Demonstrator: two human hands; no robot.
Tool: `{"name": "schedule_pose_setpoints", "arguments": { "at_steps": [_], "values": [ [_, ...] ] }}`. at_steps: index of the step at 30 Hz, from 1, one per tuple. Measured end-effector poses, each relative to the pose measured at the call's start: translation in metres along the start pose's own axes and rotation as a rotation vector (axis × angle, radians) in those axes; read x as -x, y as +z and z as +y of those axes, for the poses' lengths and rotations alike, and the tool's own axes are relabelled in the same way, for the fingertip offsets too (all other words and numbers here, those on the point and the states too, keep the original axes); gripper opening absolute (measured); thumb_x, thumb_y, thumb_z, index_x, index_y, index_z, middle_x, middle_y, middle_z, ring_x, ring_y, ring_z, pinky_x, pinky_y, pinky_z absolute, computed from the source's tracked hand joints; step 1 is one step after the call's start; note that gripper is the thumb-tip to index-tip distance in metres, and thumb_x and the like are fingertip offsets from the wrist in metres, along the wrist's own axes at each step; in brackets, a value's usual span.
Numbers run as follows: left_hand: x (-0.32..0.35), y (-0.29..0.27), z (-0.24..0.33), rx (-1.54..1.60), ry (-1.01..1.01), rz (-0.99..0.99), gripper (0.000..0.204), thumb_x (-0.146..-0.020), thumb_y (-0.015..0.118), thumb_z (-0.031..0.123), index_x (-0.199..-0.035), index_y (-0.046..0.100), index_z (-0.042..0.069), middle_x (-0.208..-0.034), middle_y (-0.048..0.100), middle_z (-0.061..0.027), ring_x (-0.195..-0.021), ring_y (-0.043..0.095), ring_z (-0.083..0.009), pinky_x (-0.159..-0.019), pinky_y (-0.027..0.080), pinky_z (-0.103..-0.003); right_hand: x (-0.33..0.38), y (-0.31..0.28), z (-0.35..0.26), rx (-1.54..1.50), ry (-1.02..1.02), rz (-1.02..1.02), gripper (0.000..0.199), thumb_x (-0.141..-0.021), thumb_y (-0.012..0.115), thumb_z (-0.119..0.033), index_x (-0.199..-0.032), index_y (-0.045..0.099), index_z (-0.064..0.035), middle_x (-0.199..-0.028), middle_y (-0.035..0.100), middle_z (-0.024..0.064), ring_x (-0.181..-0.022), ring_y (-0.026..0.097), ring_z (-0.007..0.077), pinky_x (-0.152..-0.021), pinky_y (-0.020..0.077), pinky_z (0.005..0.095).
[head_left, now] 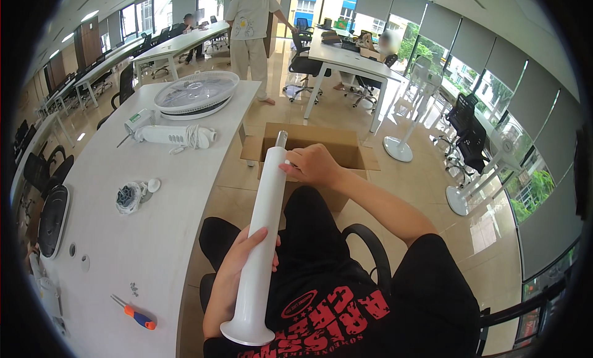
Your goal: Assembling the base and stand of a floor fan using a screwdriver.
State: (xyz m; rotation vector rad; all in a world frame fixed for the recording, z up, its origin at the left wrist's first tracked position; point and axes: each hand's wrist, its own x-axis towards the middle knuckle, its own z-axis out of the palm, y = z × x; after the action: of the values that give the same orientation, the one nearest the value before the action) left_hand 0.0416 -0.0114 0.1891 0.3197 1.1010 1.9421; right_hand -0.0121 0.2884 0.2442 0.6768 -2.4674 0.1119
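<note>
A white fan stand pole (259, 234) lies slanted across my lap, its flared collar toward me and a short metal rod (281, 139) sticking out of its far end. My left hand (248, 250) is wrapped around the pole below its middle. At the far end, my right hand (313, 164) is closed, its fingertips pressed to the pole's side just below the rod. Whatever small part those fingers may pinch is hidden. Beyond the pole an open cardboard box (327, 135) stands on the floor.
On the white table (154, 247) at my left are a fan grille (196, 92), a fan motor unit with coiled cord (176, 135), small plastic parts (130, 197), screws (134, 289) and a screwdriver (139, 316). Assembled fans (398, 149) stand at the right. A person (250, 37) stands ahead.
</note>
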Motion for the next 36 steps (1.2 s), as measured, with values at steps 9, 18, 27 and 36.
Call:
{"name": "schedule_pose_setpoints", "arguments": {
  "at_steps": [9, 18, 27, 36],
  "values": [
    [-0.013, -0.003, -0.006, 0.059, -0.063, 0.003, 0.055, -0.107, 0.046, 0.045, -0.146, 0.046, 0.007, -0.104, 0.064, -0.0153, -0.063, 0.063, -0.0180, -0.051, 0.058, -0.031, 0.034, 0.024, 0.012, -0.077, 0.131, -0.133, 0.045, -0.106, 0.052, -0.044, -0.084, 0.063, -0.0054, -0.076, 0.067, 0.0153, -0.067, 0.066, 0.0371, -0.060, 0.0516, 0.0459],
    [-0.011, 0.007, -0.001, -0.073, -0.052, -0.032, 0.080, -0.102, 0.056, 0.046, -0.168, 0.017, 0.025, -0.116, 0.057, -0.0139, -0.072, 0.065, -0.0177, -0.063, 0.059, -0.032, 0.063, 0.059, 0.007, -0.318, 0.311, -0.059, 0.045, -0.108, 0.048, -0.040, -0.085, 0.061, -0.0032, -0.075, 0.066, 0.0214, -0.071, 0.064, 0.0435, -0.067, 0.0494, 0.0516],
    [-0.034, -0.017, -0.022, 0.094, -0.101, 0.042, 0.060, -0.110, 0.042, 0.042, -0.154, 0.040, 0.002, -0.115, 0.064, -0.0188, -0.072, 0.066, -0.0208, -0.058, 0.062, -0.034, 0.059, 0.074, -0.003, -0.239, 0.515, -0.186, 0.043, -0.106, 0.052, -0.041, -0.091, 0.063, -0.0029, -0.090, 0.068, 0.0200, -0.081, 0.065, 0.0400, -0.073, 0.0514, 0.0491],
    [-0.037, -0.003, -0.019, 0.483, 0.004, 0.124, 0.053, -0.111, 0.042, 0.043, -0.140, 0.052, -0.001, -0.117, 0.066, -0.0166, -0.087, 0.072, -0.0213, -0.074, 0.065, -0.036, 0.039, -0.024, -0.098, -0.549, -0.093, -0.342, 0.100, -0.076, 0.088, -0.044, -0.155, 0.039, -0.0060, -0.164, 0.031, 0.0222, -0.153, 0.029, 0.0397, -0.125, 0.0232, 0.0524]
  ]
}}
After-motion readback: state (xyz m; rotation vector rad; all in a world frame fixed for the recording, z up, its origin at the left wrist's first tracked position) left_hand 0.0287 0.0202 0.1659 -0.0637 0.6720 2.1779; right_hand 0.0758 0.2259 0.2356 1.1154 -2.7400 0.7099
